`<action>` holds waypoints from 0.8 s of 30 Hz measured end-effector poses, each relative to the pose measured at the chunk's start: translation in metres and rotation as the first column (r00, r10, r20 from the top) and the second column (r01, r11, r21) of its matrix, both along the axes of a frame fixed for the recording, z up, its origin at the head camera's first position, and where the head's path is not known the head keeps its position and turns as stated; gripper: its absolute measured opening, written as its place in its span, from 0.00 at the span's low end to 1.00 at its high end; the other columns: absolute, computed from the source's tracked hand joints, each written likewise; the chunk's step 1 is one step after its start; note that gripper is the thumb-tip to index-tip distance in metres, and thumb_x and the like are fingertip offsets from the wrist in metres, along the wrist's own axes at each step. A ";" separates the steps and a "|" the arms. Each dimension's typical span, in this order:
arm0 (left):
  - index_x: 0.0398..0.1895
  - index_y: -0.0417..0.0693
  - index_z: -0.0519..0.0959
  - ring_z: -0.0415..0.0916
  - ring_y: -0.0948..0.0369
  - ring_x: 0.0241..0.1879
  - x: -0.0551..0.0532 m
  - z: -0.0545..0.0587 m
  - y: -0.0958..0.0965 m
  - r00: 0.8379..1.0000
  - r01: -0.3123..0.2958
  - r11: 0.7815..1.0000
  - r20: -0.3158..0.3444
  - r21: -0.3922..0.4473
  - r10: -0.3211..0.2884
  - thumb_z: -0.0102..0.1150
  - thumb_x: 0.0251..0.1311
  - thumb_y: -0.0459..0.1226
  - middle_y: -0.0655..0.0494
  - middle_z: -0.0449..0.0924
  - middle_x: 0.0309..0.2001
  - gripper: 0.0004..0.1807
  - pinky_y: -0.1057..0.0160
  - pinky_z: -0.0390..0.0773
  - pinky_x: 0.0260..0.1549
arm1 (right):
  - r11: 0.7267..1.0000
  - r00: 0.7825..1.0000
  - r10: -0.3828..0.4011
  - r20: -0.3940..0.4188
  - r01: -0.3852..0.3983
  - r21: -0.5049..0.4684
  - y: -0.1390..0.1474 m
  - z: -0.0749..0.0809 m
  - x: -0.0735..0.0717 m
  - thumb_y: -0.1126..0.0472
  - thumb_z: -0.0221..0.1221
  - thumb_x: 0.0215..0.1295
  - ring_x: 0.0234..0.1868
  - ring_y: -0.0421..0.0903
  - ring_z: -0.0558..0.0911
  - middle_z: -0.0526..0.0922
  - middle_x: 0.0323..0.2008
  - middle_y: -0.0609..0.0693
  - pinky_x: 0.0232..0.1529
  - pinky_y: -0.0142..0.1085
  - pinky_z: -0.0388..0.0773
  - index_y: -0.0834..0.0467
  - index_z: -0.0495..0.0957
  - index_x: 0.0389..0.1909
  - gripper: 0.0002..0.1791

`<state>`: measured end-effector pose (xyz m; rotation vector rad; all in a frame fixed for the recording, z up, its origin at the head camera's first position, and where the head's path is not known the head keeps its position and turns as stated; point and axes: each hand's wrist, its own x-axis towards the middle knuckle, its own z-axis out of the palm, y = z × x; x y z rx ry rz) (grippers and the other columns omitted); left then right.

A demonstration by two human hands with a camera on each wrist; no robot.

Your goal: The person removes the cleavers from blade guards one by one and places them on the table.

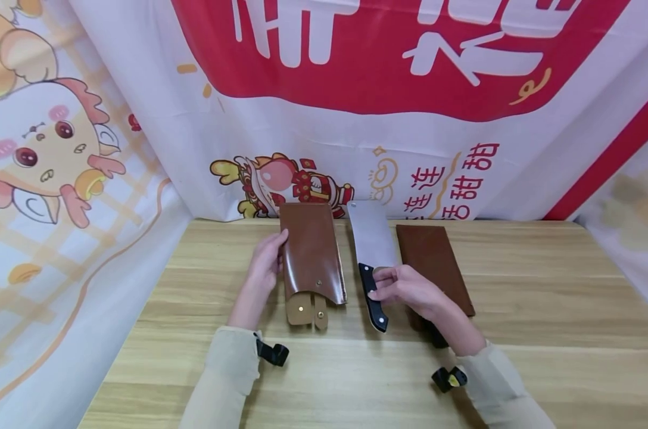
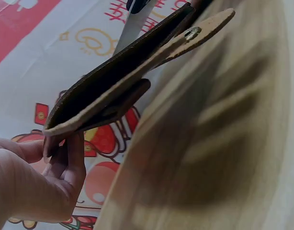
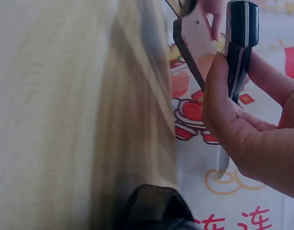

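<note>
My left hand [image 1: 264, 262] grips the left edge of a brown leather knife sheath [image 1: 310, 247], fingers behind it and thumb in front. Two tan straps with snap studs [image 1: 301, 310] hang at its lower end. In the left wrist view the sheath's open mouth [image 2: 113, 81] shows dark inside, held off the tabletop. My right hand [image 1: 410, 291] pinches the black riveted handle [image 1: 371, 298] of a cleaver, whose broad blade [image 1: 373, 232] points away from me, beside the sheath and apart from it. The right wrist view shows the handle's butt end [image 3: 242, 24] between thumb and fingers.
Right of the cleaver lies a second brown sheath [image 1: 431, 256] on the wooden table [image 1: 544, 310], with a black handle [image 1: 438, 337] sticking out of its near end, partly behind my right forearm. A printed cloth [image 1: 302, 131] hangs along the table's far edge.
</note>
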<state>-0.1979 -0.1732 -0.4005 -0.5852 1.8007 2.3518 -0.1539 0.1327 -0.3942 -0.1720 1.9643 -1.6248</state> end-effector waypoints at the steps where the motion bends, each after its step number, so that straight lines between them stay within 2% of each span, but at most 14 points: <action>1: 0.48 0.45 0.76 0.69 0.67 0.26 0.000 -0.002 0.000 1.000 0.006 1.000 0.002 -0.003 -0.006 0.55 0.77 0.43 0.62 0.76 0.31 0.10 0.73 0.70 0.26 | 1.000 1.000 -0.001 0.005 0.001 0.007 -0.001 -0.002 0.000 0.69 0.66 0.65 0.48 0.48 0.82 0.77 0.57 0.69 0.59 0.51 0.81 0.80 0.61 0.70 0.37; 3: 0.53 0.42 0.77 0.72 0.66 0.27 -0.001 -0.004 0.000 1.000 0.023 1.000 0.003 -0.012 -0.023 0.54 0.78 0.41 0.62 0.78 0.31 0.12 0.72 0.73 0.27 | 1.000 1.000 -0.002 0.013 0.002 0.018 -0.002 -0.005 0.000 0.69 0.66 0.64 0.47 0.49 0.83 0.78 0.56 0.68 0.58 0.51 0.81 0.79 0.62 0.69 0.37; 5: 0.60 0.39 0.75 0.74 0.65 0.28 -0.002 -0.006 -0.001 0.999 0.041 0.999 0.007 -0.024 -0.040 0.52 0.78 0.40 0.61 0.79 0.32 0.16 0.70 0.76 0.30 | 1.000 1.000 0.001 0.017 -0.001 0.022 -0.002 -0.007 0.000 0.69 0.66 0.64 0.43 0.48 0.83 0.81 0.49 0.64 0.56 0.50 0.83 0.78 0.65 0.66 0.34; 7: 0.66 0.37 0.72 0.76 0.64 0.30 -0.004 -0.008 -0.002 0.998 0.059 0.998 0.009 -0.034 -0.059 0.50 0.79 0.38 0.60 0.80 0.33 0.19 0.69 0.78 0.33 | 1.000 0.999 0.014 0.031 -0.014 0.008 -0.003 -0.009 -0.001 0.69 0.66 0.64 0.36 0.45 0.80 0.80 0.36 0.55 0.50 0.46 0.85 0.74 0.72 0.54 0.21; 9: 0.69 0.35 0.70 0.77 0.64 0.31 -0.005 -0.010 -0.003 0.997 0.078 0.996 0.015 -0.044 -0.077 0.49 0.79 0.36 0.60 0.81 0.32 0.21 0.68 0.79 0.34 | 0.999 0.998 0.036 0.042 -0.035 -0.012 -0.004 -0.011 -0.001 0.70 0.66 0.65 0.28 0.43 0.74 0.72 0.25 0.48 0.43 0.42 0.84 0.68 0.71 0.37 0.11; 10: 0.69 0.35 0.69 0.77 0.64 0.31 -0.006 -0.010 -0.003 0.996 0.087 0.995 0.019 -0.049 -0.086 0.48 0.79 0.35 0.60 0.81 0.32 0.21 0.68 0.79 0.35 | 0.999 0.998 0.048 0.047 -0.047 -0.021 -0.004 -0.012 -0.001 0.70 0.65 0.65 0.26 0.43 0.70 0.67 0.22 0.46 0.40 0.41 0.82 0.64 0.68 0.31 0.13; 12: 0.69 0.34 0.68 0.78 0.64 0.31 -0.008 -0.012 -0.004 0.995 0.102 0.993 0.025 -0.055 -0.101 0.48 0.79 0.34 0.60 0.81 0.32 0.21 0.67 0.79 0.35 | 0.997 0.996 0.065 0.057 -0.063 -0.033 -0.004 -0.014 -0.001 0.70 0.65 0.66 0.23 0.43 0.65 0.59 0.19 0.45 0.36 0.39 0.79 0.58 0.59 0.25 0.22; 17: 0.69 0.34 0.68 0.79 0.65 0.30 -0.011 -0.015 -0.004 0.992 0.121 0.990 0.036 -0.072 -0.119 0.49 0.78 0.34 0.59 0.82 0.32 0.21 0.68 0.81 0.33 | 0.998 0.995 0.067 0.074 -0.066 -0.023 -0.005 -0.020 -0.002 0.70 0.64 0.66 0.23 0.42 0.67 0.59 0.19 0.45 0.35 0.37 0.80 0.57 0.59 0.25 0.22; 24: 0.71 0.33 0.69 0.77 0.65 0.31 -0.014 -0.019 -0.004 0.987 0.157 0.975 0.060 -0.159 -0.149 0.48 0.79 0.35 0.58 0.80 0.33 0.23 0.69 0.80 0.33 | 0.997 0.993 0.072 0.094 -0.069 -0.032 -0.007 -0.026 -0.001 0.71 0.64 0.66 0.24 0.41 0.68 0.58 0.21 0.45 0.34 0.36 0.80 0.56 0.58 0.24 0.23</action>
